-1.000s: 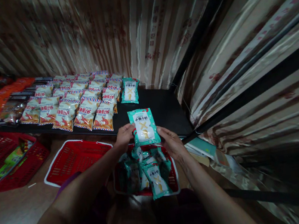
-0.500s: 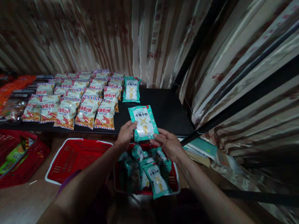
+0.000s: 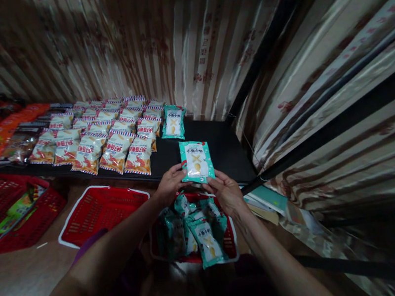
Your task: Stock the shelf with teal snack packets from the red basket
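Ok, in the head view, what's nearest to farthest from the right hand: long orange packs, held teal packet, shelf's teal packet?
1. Held teal packet: touching the right hand.
2. Teal packet on the black shelf: behind, leftward.
3. Long orange packs: far left.

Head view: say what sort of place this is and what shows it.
Probably a shop, or a shop-like setup: snack bags lie in rows on a black shelf, and red baskets stand before it, one holding green packets.

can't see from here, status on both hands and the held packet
Left hand and right hand both holding teal packet. Packet front facing camera. Matching packet on black shelf beyond.
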Demonstrator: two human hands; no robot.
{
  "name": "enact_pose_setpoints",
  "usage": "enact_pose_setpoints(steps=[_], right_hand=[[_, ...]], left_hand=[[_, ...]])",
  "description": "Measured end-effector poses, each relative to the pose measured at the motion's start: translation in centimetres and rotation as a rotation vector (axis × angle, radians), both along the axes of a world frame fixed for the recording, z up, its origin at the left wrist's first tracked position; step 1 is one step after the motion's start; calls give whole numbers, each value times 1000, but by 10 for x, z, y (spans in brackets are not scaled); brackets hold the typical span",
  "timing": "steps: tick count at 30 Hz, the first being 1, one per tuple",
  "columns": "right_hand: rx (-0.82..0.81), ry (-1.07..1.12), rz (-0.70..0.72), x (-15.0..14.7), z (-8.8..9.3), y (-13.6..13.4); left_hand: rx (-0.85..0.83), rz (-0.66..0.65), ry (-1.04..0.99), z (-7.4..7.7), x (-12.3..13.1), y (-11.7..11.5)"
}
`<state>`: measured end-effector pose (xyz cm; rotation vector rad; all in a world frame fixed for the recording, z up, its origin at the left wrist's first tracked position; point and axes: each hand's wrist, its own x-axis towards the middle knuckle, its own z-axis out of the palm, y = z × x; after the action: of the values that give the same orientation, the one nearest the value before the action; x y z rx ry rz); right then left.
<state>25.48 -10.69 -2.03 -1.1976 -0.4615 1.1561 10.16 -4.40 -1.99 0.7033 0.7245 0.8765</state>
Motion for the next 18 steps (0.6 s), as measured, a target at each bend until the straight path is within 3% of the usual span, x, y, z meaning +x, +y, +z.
enact_pose_setpoints(steps=[9, 18], right_hand=[[15, -29, -41, 1, -5, 1], [-22, 3, -39, 1, -4, 3]], left_hand=[[21, -71, 16, -8, -1, -5], [124, -119, 28, -7, -6, -5]])
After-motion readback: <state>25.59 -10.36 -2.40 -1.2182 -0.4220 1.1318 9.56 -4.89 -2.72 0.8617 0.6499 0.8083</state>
